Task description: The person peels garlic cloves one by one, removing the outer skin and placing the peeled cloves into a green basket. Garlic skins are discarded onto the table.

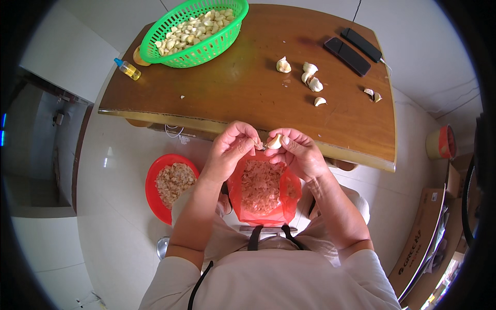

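Note:
A garlic clove is held between the thumb and fingers of my right hand, just past the wooden table's near edge. Close beside it on the left, my left hand pinches a thin bit of garlic skin. Below both hands, a red plastic bag holds many garlic skins. On the table lie a partial garlic bulb, several joined clumps of cloves and a loose clove. A green plastic basket full of peeled cloves stands at the far left.
Two smartphones lie at the table's far right, one with a white cable, near small clove pieces. A small bottle with a blue cap lies at the left. On the floor are a red basin of skins and cardboard boxes.

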